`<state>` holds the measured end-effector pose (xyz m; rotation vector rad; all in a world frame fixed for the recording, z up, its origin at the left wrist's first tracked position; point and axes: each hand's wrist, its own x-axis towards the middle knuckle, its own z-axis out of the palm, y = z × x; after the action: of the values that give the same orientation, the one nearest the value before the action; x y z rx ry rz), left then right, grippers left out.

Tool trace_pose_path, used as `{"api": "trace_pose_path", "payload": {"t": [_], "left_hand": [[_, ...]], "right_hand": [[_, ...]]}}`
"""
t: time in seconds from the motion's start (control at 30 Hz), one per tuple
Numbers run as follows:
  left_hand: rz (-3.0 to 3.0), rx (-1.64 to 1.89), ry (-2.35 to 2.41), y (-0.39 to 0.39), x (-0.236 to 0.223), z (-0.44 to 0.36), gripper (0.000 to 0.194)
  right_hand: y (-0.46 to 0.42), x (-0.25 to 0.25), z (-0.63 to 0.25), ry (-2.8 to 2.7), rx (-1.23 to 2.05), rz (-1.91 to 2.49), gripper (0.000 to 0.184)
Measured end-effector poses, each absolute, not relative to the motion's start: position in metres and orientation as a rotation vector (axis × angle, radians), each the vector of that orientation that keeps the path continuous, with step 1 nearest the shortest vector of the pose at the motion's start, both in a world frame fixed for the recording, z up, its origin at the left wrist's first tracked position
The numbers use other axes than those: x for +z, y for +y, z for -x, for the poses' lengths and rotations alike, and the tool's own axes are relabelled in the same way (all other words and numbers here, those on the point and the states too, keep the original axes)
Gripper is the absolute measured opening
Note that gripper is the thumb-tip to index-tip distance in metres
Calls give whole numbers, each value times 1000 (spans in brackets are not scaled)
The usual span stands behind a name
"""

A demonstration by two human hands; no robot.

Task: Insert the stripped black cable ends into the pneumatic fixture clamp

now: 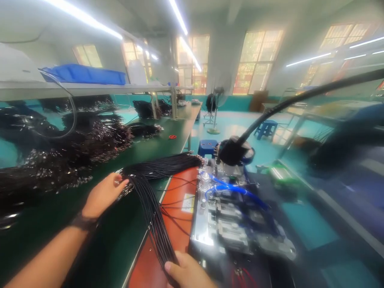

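Note:
My right hand [190, 271] is wrapped round a bundle of thin black cables [153, 218] at the bottom of the view. The bundle runs up and left to my left hand [105, 192], whose fingers are closed at its end, where shiny metal tips show. The fingers partly hide that end. A second bundle of black cables [162, 166] lies just beyond, across the green table [105, 248] and toward the machine, its metal tips at the right. Below both hands is an orange-red board [147, 260] with a few loose cables over it.
A metal machine [207, 228] with blue air hoses [231, 187] stands at the right. Over it reaches a thick black flexible arm [279, 102]. Heaps of black cables [99, 136] line the left, beneath a shelf with a blue bin [87, 75]. A blue stool [207, 148] stands ahead.

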<state>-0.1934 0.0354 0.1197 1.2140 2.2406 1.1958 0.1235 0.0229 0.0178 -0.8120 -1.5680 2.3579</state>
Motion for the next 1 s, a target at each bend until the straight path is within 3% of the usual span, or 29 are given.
{"api": "trace_pose_path", "payload": {"t": [0.13, 0.2, 0.23, 0.43, 0.63, 0.77, 1.0], "left_hand": [[-1916, 750, 1959, 7, 95, 158, 56], [-2722, 193, 1816, 5, 69, 140, 62], [-2809, 151, 1796, 7, 56, 133, 62], [-3024, 104, 1618, 32, 17, 125, 33], [-3107, 132, 1404, 33, 29, 108, 24], [-3111, 154, 1348, 29, 37, 99, 23], [-3106, 175, 1263, 21, 38, 77, 21]], "right_hand": [[26, 18, -125, -1556, 2397, 738, 52], [25, 14, -123, -1580, 2412, 772, 54], [24, 11, -122, -1566, 2428, 791, 56], [18, -4, -121, -924, 2553, 963, 49], [24, -6, -123, -725, 2742, 827, 54], [27, -10, -122, -621, 2679, 709, 35], [23, -8, -116, -681, 2575, 731, 26]]}}
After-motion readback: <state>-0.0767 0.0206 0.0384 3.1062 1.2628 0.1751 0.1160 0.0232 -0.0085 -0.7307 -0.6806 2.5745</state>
